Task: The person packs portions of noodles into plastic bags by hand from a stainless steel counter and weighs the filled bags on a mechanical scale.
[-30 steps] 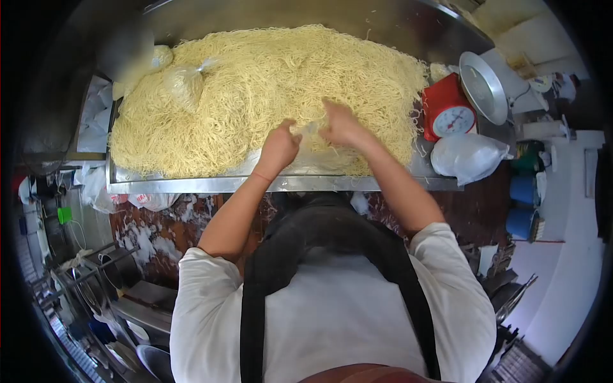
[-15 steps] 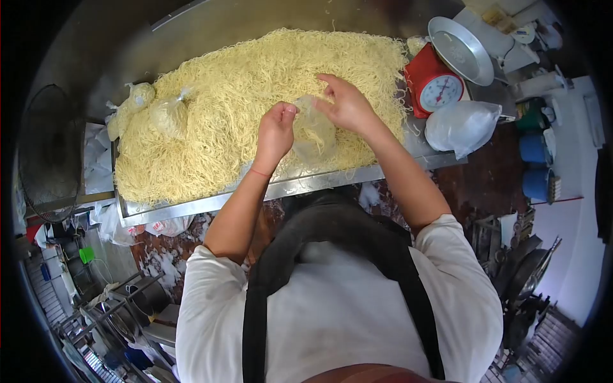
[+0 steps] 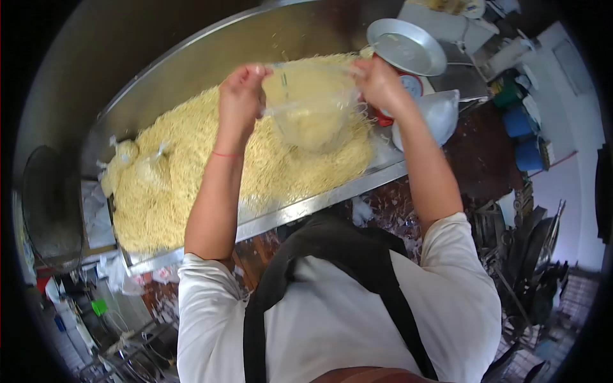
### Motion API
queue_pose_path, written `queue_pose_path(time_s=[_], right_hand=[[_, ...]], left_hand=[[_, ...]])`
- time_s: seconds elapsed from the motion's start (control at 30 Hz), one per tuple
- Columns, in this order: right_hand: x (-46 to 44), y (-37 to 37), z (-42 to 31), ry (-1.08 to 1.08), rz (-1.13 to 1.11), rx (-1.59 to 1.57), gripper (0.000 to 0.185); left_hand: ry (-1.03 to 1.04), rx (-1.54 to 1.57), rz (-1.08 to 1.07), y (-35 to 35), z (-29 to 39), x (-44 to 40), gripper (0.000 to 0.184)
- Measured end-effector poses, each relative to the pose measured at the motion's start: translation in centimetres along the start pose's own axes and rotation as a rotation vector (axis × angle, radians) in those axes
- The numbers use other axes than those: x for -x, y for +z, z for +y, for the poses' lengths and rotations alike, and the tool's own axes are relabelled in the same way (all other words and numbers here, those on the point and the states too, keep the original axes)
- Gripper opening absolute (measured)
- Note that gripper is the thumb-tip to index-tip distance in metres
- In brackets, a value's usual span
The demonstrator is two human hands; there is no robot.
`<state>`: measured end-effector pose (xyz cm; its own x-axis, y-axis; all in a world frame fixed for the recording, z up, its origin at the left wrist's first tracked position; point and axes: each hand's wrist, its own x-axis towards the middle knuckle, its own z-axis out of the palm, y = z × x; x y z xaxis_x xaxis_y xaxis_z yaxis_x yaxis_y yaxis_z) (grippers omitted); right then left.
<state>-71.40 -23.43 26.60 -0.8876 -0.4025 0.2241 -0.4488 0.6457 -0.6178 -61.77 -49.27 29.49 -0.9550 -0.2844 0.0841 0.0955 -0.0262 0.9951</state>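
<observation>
A clear plastic bag [image 3: 313,124] is stretched wide between my two hands, with noodles showing through it; I cannot tell whether any are inside. My left hand [image 3: 242,92] pinches one upper corner. At the opposite corner, my right hand [image 3: 381,83] grips the bag, its fingers partly blurred. Below the bag spreads a large heap of pale yellow noodles [image 3: 191,166] in a metal tray [image 3: 294,212]. Filled, tied bags of noodles [image 3: 153,171] rest on the heap's left end.
Beyond my right hand stands a red dial scale [image 3: 410,86], partly hidden, with a round metal pan [image 3: 407,46]. A bulging clear bag [image 3: 437,121] sits beside it. A metal wall [image 3: 211,51] rises behind the noodles. Blue bins [image 3: 529,153] stand at the right.
The bag, earlier hanging narrow and crumpled from my left hand, is now spread wide between both hands. My hands have moved apart, and my right hand has closed on the bag. The view has shifted.
</observation>
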Motion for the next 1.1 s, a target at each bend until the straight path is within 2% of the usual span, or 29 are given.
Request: queue_pose_path(time_s=[0.03, 0.1, 0.13, 0.2, 0.3, 0.33, 0.4, 0.47, 0.5, 0.53, 0.6, 0.7, 0.87, 0.97, 1.0, 1.1], right_hand=[[-0.9, -3.8, -1.7, -0.085, 0.116, -0.014, 0.027], [-2.6, -10.6, -4.6, 0.119, 0.181, -0.406, 0.023], [-3.3, -13.2, -4.5, 0.029, 0.210, -0.483, 0.030], [-4.1, -17.5, -3.4, -0.160, 0.259, -0.637, 0.048], [-0.2, -18.7, -5.2, -0.356, 0.588, -0.595, 0.060], [1.2, -18.2, -3.9, -0.573, 0.754, -0.115, 0.026], [4.0, -13.8, -2.3, -0.393, 0.757, -0.555, 0.031], [7.5, -8.7, 0.3, -0.063, 0.547, -0.676, 0.025], [8.7, -5.4, 2.7, -0.051, 0.471, -0.615, 0.020], [10.3, -2.9, 3.6, 0.000, 0.386, -0.608, 0.025], [13.4, -1.2, 4.6, -0.004, 0.207, -0.367, 0.021], [16.0, -0.4, 5.8, 0.109, 0.088, -0.487, 0.020], [17.1, -1.2, 7.6, 0.177, 0.119, -0.505, 0.022], [17.0, -1.4, 8.2, 0.140, 0.153, -0.516, 0.021], [17.0, -1.6, 7.9, 0.124, 0.164, -0.518, 0.020], [17.0, -0.9, 8.3, 0.093, 0.183, -0.516, 0.019]], left_hand=[[0.064, 0.058, -0.052, 1.4, 2.3, -1.3, 0.023], [0.204, 0.153, -0.184, 4.4, 6.4, -4.5, 0.024], [0.256, 0.133, -0.191, 6.3, 8.6, -5.1, 0.025], [0.295, 0.170, -0.290, 9.3, 8.6, -10.4, 0.024], [0.287, 0.172, -0.322, 14.1, 9.1, -10.5, 0.023], [0.275, 0.166, -0.311, 15.7, 9.3, -9.9, 0.025], [0.199, 0.021, -0.312, 17.7, 5.8, -11.3, 0.023], [0.167, -0.048, -0.316, 19.6, 1.5, -12.9, 0.022], [0.166, -0.043, -0.323, 20.6, 0.0, -13.4, 0.022], [0.100, -0.075, -0.302, 21.2, -0.7, -13.1, 0.021], [0.171, -0.036, -0.277, 21.7, -0.4, -13.9, 0.021], [0.172, -0.036, -0.315, 21.6, 1.7, -13.8, 0.021], [0.279, -0.199, -0.248, 21.9, 0.9, -15.1, 0.028], [0.306, -0.520, -0.195, 22.7, 3.0, -13.8, 0.044], [0.513, -0.779, -0.120, 22.6, 2.2, -15.2, 0.059], [0.966, -1.006, -0.026, 22.9, 1.3, -16.4, 0.061]])
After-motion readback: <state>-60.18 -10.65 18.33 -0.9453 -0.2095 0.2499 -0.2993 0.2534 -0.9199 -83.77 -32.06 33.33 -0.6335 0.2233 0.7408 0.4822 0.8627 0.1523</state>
